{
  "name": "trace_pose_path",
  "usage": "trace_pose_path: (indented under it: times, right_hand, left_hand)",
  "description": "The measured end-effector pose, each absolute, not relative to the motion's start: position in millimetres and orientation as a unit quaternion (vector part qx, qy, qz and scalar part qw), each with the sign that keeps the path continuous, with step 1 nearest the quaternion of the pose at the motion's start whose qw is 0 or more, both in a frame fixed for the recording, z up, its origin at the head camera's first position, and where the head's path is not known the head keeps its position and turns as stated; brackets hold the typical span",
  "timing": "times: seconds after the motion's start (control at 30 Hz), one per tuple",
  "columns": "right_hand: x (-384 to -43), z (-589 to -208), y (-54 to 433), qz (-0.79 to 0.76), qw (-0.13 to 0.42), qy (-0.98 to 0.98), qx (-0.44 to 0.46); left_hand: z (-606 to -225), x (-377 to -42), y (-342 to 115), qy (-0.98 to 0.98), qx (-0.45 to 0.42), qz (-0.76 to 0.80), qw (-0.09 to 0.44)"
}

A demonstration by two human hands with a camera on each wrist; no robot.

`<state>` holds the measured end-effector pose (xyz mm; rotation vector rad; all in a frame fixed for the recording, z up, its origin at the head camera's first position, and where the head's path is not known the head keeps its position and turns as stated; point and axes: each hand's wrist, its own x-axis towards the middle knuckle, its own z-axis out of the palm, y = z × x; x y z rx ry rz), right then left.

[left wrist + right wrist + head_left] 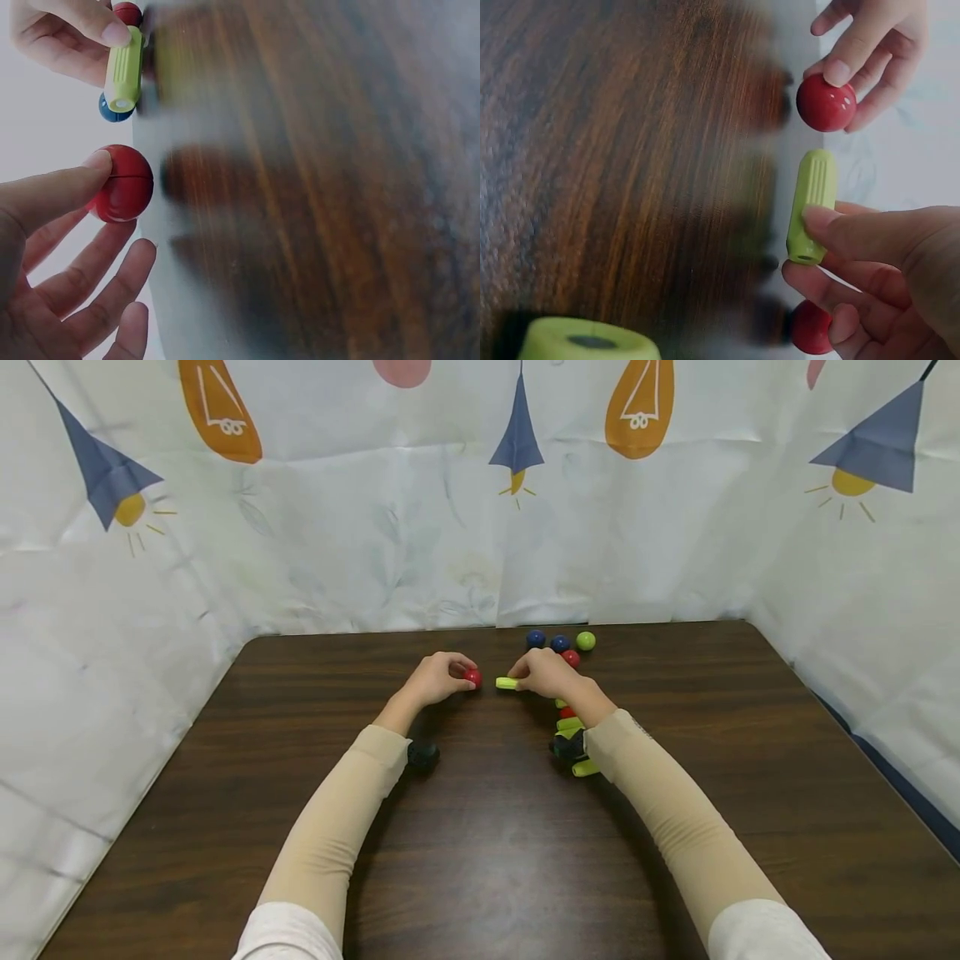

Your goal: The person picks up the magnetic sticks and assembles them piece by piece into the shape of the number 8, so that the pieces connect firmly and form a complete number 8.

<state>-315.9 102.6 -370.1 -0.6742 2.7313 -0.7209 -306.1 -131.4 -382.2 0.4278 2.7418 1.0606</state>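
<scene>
Between thumb and fingers, my left hand (438, 678) pinches a red ball (126, 184) with a thin seam around it. Across a small gap, my right hand (546, 672) pinches a ribbed lime-green rod (812, 206) near one end. The rod's free end points left, toward the red ball, and a small round socket shows in its end face in the left wrist view. Ball and rod are apart, both held a little above the dark wooden table (480, 860). Part of the rod is hidden behind the right thumb.
Behind the right hand lie two blue balls (536, 639), a green ball (586, 641) and another red ball (571, 658). Several green rods (585, 768) and a red piece (567, 713) lie under the right forearm, partly hidden. White printed curtains (420, 543) hang around the table.
</scene>
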Motion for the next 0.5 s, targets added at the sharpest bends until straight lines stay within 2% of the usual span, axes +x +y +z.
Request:
trace_pose_path:
  times: [0.5]
  right_hand:
    - [-318.4,-371.3,94.7,-0.242,0.119,0.935,-0.232]
  left_hand:
    - [-382.3,-305.5,-126.7,0.923,0.14,0.345,0.093]
